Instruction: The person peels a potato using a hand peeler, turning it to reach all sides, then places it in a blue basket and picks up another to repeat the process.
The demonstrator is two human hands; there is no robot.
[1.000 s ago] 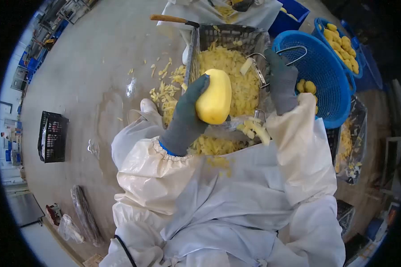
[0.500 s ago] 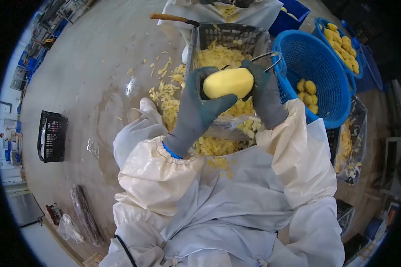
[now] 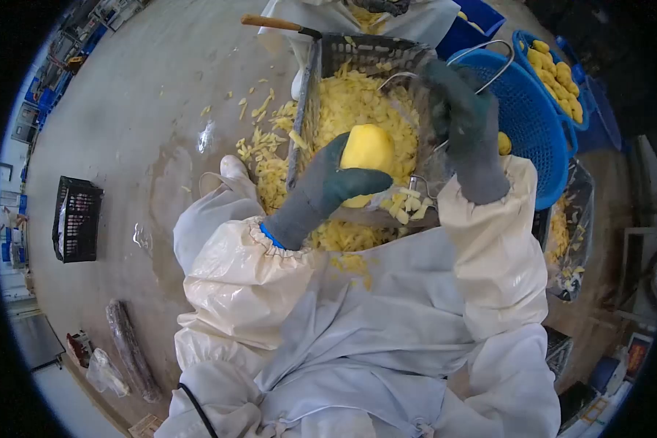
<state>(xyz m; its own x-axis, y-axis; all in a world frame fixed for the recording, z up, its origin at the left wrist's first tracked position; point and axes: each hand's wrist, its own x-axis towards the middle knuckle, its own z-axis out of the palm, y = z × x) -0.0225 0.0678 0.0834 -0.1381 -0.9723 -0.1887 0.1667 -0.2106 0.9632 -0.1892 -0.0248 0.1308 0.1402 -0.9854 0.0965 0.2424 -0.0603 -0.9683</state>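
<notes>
A peeled yellow potato is gripped in the gloved left hand, the fingers wrapped around its lower half so that the top stands clear above them. The potato is held just above a grey wire basket heaped with yellow peelings. The gloved right hand is raised beside it, closed around a peeler with a metal loop handle; the hand is blurred, so the blade cannot be made out. The two hands are kept apart, the right one higher and further out.

In the same head view, loose peelings are scattered over the wet concrete floor to the left of the basket. A blue basket with a few potatoes is seen behind the right hand, and a second blue basket of peeled potatoes beyond it. A black crate is set well apart on the floor. White protective sleeves are worn on both arms.
</notes>
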